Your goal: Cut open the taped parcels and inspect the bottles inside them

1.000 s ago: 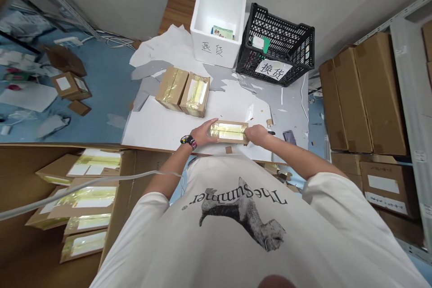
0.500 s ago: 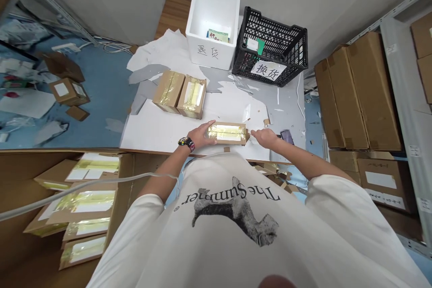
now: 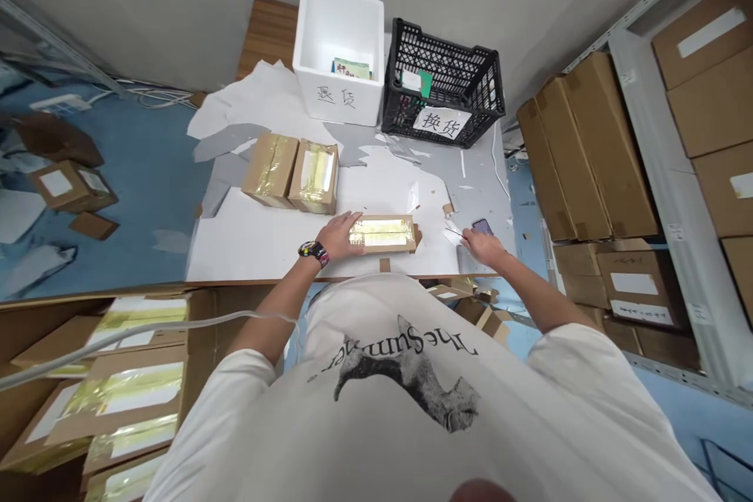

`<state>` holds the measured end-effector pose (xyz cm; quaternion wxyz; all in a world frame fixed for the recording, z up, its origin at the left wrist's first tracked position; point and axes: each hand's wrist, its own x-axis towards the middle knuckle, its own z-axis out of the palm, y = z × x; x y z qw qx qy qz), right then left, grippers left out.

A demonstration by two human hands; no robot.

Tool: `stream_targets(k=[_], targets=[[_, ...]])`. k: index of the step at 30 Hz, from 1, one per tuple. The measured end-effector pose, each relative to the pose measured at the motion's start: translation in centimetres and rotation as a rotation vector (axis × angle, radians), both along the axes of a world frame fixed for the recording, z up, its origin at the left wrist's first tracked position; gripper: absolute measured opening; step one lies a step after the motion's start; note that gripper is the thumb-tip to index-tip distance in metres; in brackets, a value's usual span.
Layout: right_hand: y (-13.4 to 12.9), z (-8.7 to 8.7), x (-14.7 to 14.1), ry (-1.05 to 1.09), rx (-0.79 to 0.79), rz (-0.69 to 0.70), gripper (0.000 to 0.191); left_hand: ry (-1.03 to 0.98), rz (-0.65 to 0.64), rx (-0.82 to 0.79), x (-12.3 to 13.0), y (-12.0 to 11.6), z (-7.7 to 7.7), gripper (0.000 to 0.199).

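Observation:
A small cardboard box [image 3: 385, 234], with yellowish tape and a white label, lies on the white-covered table near its front edge. My left hand [image 3: 340, 237] is closed around the box's left end, with fingers along its far side. A brown flap sticks out at the right end. My right hand [image 3: 483, 247] is apart from the box, closed on a thin pointed tool [image 3: 454, 233]; most of the tool is hidden in the fist, so its kind is unclear. Just beyond that hand lies a phone [image 3: 482, 227].
Two taped boxes [image 3: 314, 176] stand at the left of the table. Behind them are a white foam bin [image 3: 338, 98] and a black plastic crate [image 3: 444, 86]. A large carton [image 3: 203, 329] of packed boxes sits at lower left, crossed by a white cable [image 3: 235, 316]. Shelved cartons [image 3: 605, 149] line the right.
My right hand has drawn away to the right from the box's end, tool still in it. My left hand stays on the box. The whole view has shifted.

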<state>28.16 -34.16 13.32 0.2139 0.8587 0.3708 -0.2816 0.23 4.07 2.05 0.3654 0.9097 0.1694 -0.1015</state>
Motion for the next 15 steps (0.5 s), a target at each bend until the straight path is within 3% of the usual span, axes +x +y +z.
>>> stream_targets(k=[5, 9, 15], targets=[[1.3, -0.9, -4.3, 0.047, 0.226, -0.097, 0.056, -0.121, 0.015, 0.196, 4.2, -3.1, 1.4, 0.096], [3.5, -2.1, -7.2, 0.099, 0.310, -0.123, 0.057, -0.169, -0.148, 0.156, 7.2, -5.7, 1.5, 0.092], [4.2, -2.4, -8.4, 0.104, 0.338, -0.058, 0.059, -0.151, -0.168, 0.126, 9.5, -6.2, 0.4, 0.081]])
